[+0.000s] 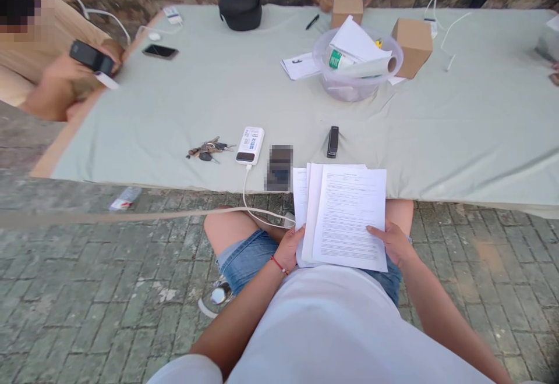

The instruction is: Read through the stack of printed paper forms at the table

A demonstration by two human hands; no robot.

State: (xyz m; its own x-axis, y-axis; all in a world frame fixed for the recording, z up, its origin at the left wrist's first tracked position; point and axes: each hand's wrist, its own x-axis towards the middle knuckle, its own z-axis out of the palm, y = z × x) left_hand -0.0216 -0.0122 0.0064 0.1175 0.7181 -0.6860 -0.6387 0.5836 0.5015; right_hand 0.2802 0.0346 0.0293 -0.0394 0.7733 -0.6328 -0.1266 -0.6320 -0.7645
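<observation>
White printed sheets (345, 215) lie fanned on the lap of the seated person, their top edges leaning against the edge of the table (458, 139). It seems they are held like this so that the printed side faces up toward the eyes, and the lap carries the weight from below. The sheets are shifted a little one over the other, so several left edges show at the same time.

The left hand (288, 248) is closed on the lower left corner of the sheets, with the thumb on top and the other fingers hidden under the paper. A thin red cord is around this wrist. The right hand (395, 243) holds the right edge, low down; its thumb presses flat on the top page and the fingers are bent behind it. Both hands grip only the paper and touch nothing else.

On the pale green cloth, just beyond the sheets, lie a small black device (332, 141), a white power bank (250, 145) and a bunch of keys (208, 149). A white cable (253, 209) goes from the power bank over the table edge down to the lap, probably because something there is charging; what it feeds I cannot see.

Farther away stands a clear plastic bowl (349, 84) with papers and a roll inside, and a cardboard box (413, 45) beside it. Another person's hand (70, 75) at the left holds a dark phone
</observation>
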